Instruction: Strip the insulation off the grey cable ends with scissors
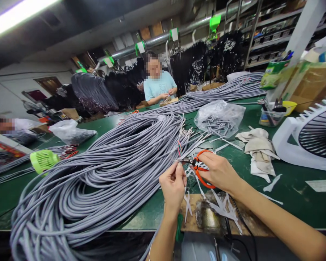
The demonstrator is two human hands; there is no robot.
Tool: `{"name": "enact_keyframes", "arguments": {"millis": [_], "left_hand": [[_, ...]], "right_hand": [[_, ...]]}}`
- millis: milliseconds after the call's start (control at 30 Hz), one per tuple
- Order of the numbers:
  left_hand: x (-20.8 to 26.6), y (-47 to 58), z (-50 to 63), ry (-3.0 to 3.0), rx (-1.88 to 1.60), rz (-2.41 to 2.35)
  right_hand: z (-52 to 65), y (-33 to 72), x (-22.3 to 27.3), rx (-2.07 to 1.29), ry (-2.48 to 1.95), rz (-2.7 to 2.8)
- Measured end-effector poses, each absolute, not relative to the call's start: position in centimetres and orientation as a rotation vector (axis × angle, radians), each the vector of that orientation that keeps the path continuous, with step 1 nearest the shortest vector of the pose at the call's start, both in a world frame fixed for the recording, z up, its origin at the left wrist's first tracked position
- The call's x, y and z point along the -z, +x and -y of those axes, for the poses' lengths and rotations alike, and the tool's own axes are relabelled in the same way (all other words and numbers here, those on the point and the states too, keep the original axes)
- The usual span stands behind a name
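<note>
My right hand (220, 170) grips a pair of scissors (202, 168) with orange-red handles, its fingers through the loops. The blades point left and reach the fingertips of my left hand (174, 181). That hand is closed in a pinch on the end of a grey cable, where thin coloured wires (179, 148) stick up. Just left of it lies a large coil of grey cables (108, 156); their stripped, whitish ends (188, 134) gather beyond my hands. Whether the blades are closed on a wire is too small to tell.
Under my wrists a wooden board (191, 217) carries a metal pot (210, 217) and white scraps. Right stand a white fan (309, 137), gloves (258, 148) and a tub of tools (273, 114). A plastic bag (220, 117) lies behind. A co-worker (160, 85) sits across the green table (293, 192).
</note>
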State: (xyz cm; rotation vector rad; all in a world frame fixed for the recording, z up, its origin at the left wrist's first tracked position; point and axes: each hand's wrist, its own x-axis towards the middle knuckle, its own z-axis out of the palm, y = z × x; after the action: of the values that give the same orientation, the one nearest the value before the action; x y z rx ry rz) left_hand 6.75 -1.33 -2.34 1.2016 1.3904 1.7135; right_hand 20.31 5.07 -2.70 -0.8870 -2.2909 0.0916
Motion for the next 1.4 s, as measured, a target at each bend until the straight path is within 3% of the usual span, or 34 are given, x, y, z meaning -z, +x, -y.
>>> {"name": "enact_keyframes", "arguments": {"millis": [233,633,733,933,1033,1200,1400], "left_hand": [[2.4,6.4,1.2,1.130,-1.722,-1.313],[2.3,6.3,0.9,0.965,-1.710,-1.261],[2.4,6.2,0.6,1.022,-1.738,-1.362],[2.4,6.5,0.6,1.090,-1.705,-1.420],[2.6,7.0,0.6,1.175,-1.612,-1.418],[2.9,7.6,0.5,1.207,-1.484,-1.442],[2.8,7.9,0.3,1.108,-1.639,-1.189]], "right_hand": [[-4.9,20.4,2.8,-0.162,-0.856,2.292],[-4.7,20.7,2.9,0.150,-0.871,2.296],[-4.4,20.4,3.0,-0.046,-0.740,2.271],[-5.1,19.7,2.3,-0.861,-0.908,1.624],[-5.7,19.3,2.1,-1.149,-0.740,1.455],[-5.5,19.2,2.2,-1.108,-0.750,1.369],[-4.7,19.5,1.8,-1.062,-0.772,1.464]]}}
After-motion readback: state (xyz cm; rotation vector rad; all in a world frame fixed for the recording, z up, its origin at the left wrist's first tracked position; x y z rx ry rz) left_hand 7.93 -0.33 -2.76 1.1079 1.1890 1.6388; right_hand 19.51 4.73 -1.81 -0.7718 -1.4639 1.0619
